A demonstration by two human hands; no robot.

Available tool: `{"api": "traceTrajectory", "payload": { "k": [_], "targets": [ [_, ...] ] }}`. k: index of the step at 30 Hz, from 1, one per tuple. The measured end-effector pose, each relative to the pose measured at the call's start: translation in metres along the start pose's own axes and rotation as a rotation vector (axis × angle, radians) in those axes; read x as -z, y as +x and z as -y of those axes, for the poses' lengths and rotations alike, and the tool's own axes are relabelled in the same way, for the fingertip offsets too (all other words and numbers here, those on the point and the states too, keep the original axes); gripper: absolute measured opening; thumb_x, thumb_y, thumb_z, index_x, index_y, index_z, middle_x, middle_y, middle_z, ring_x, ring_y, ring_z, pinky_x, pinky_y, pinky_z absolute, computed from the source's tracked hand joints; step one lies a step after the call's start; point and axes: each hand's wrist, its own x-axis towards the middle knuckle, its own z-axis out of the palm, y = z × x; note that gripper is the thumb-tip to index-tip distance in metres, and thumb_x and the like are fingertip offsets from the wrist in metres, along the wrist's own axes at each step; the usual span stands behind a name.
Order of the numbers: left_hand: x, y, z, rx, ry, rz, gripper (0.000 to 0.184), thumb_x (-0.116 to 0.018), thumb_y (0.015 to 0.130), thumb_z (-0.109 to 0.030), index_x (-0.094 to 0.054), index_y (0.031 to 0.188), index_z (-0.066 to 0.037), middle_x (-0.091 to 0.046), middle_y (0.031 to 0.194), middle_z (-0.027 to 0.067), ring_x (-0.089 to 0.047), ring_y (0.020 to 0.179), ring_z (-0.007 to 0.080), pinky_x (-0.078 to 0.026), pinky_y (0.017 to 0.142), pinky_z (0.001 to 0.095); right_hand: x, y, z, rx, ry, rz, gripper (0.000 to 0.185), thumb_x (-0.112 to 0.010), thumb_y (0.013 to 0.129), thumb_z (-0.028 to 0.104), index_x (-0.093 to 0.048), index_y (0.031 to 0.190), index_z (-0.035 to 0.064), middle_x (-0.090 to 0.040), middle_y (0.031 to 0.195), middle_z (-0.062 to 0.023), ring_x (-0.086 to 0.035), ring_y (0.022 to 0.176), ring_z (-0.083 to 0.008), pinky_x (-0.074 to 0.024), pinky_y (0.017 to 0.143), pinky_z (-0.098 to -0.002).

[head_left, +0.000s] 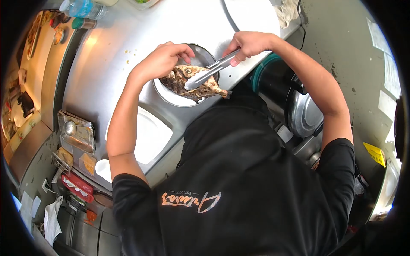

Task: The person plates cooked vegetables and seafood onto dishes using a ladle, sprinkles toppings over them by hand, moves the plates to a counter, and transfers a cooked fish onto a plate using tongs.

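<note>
My right hand (250, 46) grips metal tongs (204, 76), whose ends rest on a browned, charred whole fish (174, 81). The fish lies across a round metal bowl (179, 102), its tail end reaching over the near right rim. Above the bowl's left side is my left hand (165, 59), with its fingers loosely bent and apart near the fish. Nothing shows between those fingers, and its thumb is mostly hidden. Close to my left forearm, a white plate (153, 134) lies on the metal counter (98, 81).
A water bottle (87, 8) and a green-lidded jar (84, 23) are at the far left. Clear containers, one with a ladle (70, 127) in it, and a white cup (103, 170) line the left edge. A lidded pot (303, 113) stands low at right, beside the wall.
</note>
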Motion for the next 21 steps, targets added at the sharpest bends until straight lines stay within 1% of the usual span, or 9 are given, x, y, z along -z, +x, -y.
{"api": "traceTrajectory", "payload": {
  "k": [2,5,6,11,13,16,19,20,21],
  "targets": [
    [0.002,-0.008,0.005,-0.056,-0.108,-0.118,0.040,-0.040,0.084,0.006,-0.064,0.116,0.000,-0.069,0.105,0.0125,-0.063,0.105,0.0237,-0.046,0.100,0.0365,-0.009,-0.005,-0.011,0.001,0.071,-0.039,0.050,-0.082,0.079,0.032,-0.072,0.122,0.0084,-0.067,0.071,-0.0032,-0.056,0.060,-0.0122,-0.0461,0.055,-0.0284],
    [0.008,-0.015,0.017,-0.020,-0.272,-0.292,0.031,-0.044,0.092,0.002,-0.063,0.116,0.002,-0.068,0.111,0.0110,-0.061,0.111,0.0202,-0.045,0.102,0.0336,-0.019,-0.008,-0.027,0.011,0.162,-0.063,0.049,-0.082,0.082,0.031,-0.071,0.124,0.0078,-0.068,0.072,-0.0008,-0.056,0.060,-0.0091,-0.0460,0.054,-0.0258],
    [0.011,-0.018,0.019,0.060,-0.262,-0.328,0.024,-0.048,0.098,-0.003,-0.064,0.115,0.001,-0.068,0.113,0.0103,-0.061,0.113,0.0179,-0.046,0.100,0.0320,-0.023,-0.009,-0.032,0.013,0.208,-0.064,0.049,-0.082,0.082,0.030,-0.070,0.124,0.0072,-0.068,0.073,-0.0004,-0.056,0.060,-0.0088,-0.0463,0.054,-0.0253],
    [0.021,-0.022,0.022,0.073,-0.060,-0.416,0.022,-0.051,0.099,-0.007,-0.065,0.115,-0.001,-0.068,0.110,0.0070,-0.061,0.108,0.0169,-0.046,0.097,0.0307,-0.032,-0.029,-0.042,0.040,0.358,-0.122,0.048,-0.081,0.082,0.028,-0.070,0.123,0.0046,-0.071,0.079,-0.0006,-0.058,0.064,-0.0081,-0.0472,0.055,-0.0234],
    [0.025,-0.013,0.019,0.063,-0.103,-0.390,0.022,-0.053,0.099,-0.008,-0.063,0.118,-0.002,-0.067,0.112,0.0063,-0.061,0.109,0.0165,-0.046,0.097,0.0310,-0.033,-0.049,-0.044,0.016,0.387,-0.150,0.050,-0.081,0.083,0.027,-0.069,0.126,0.0046,-0.071,0.081,0.0002,-0.059,0.065,-0.0076,-0.0471,0.056,-0.0228],
    [0.029,0.018,0.001,-0.032,-0.049,-0.390,0.024,-0.056,0.098,-0.009,-0.062,0.120,-0.002,-0.065,0.116,0.0080,-0.061,0.111,0.0178,-0.046,0.097,0.0322,-0.029,-0.084,-0.053,-0.005,0.416,-0.227,0.048,-0.079,0.084,0.025,-0.068,0.126,0.0039,-0.072,0.083,-0.0003,-0.059,0.067,-0.0077,-0.0472,0.057,-0.0227],
    [0.028,0.068,-0.020,-0.227,0.022,-0.443,0.027,-0.058,0.093,-0.006,-0.062,0.119,-0.003,-0.062,0.118,0.0135,-0.063,0.106,0.0263,-0.051,0.090,0.0355,-0.027,-0.124,-0.076,-0.021,0.527,-0.313,0.047,-0.078,0.085,0.024,-0.068,0.126,0.0036,-0.072,0.084,-0.0011,-0.060,0.067,-0.0081,-0.0473,0.057,-0.0227],
    [0.027,0.090,-0.023,-0.279,0.059,-0.444,0.031,-0.063,0.091,-0.009,-0.061,0.121,-0.003,-0.059,0.124,0.0152,-0.061,0.110,0.0299,-0.051,0.093,0.0385,-0.024,-0.138,-0.077,-0.004,0.509,-0.344,0.046,-0.077,0.085,0.022,-0.068,0.126,0.0028,-0.072,0.085,-0.0018,-0.059,0.067,-0.0082,-0.0477,0.057,-0.0229],
    [0.024,0.112,-0.025,-0.314,0.139,-0.487,0.035,-0.066,0.090,-0.012,-0.060,0.123,-0.003,-0.058,0.126,0.0153,-0.059,0.113,0.0307,-0.049,0.097,0.0389,-0.021,-0.152,-0.080,-0.042,0.506,-0.375,0.046,-0.077,0.085,0.022,-0.068,0.126,0.0027,-0.072,0.085,-0.0019,-0.059,0.067,-0.0082,-0.0478,0.057,-0.0231]
  ]
}}
